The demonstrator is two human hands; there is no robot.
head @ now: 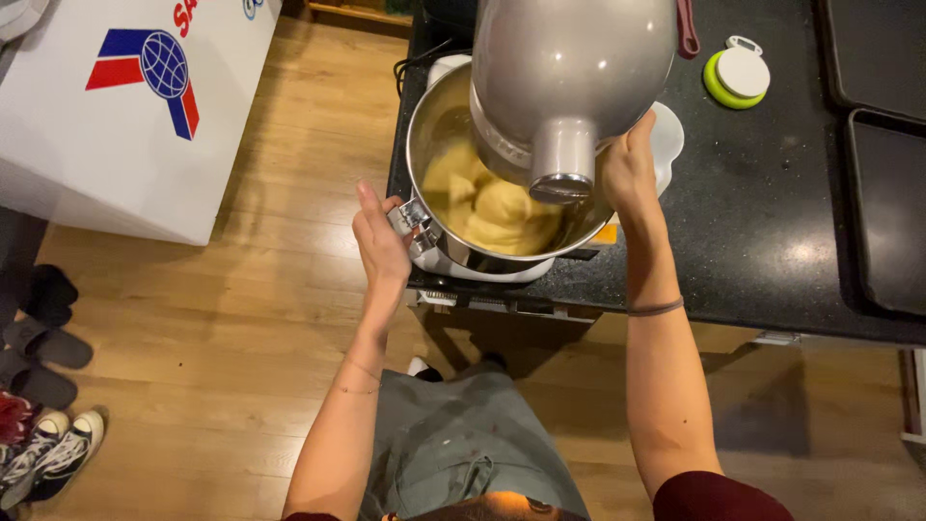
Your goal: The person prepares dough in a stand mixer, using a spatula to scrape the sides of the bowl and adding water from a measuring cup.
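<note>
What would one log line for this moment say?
left hand: on bowl handle | right hand: on bowl rim | dough: in bowl | mixer head: above

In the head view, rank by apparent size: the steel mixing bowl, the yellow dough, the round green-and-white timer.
1. Steel mixing bowl, largest, though the grey mixer head hides part.
2. Yellow dough inside the bowl.
3. Round green-and-white timer, smallest; it is no nearer the camera, so this ranking seems safe.

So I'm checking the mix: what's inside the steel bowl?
The steel bowl holds pale yellow dough in a thick lump. The mixer head covers the bowl's far side, and the beater cannot be seen.
</note>
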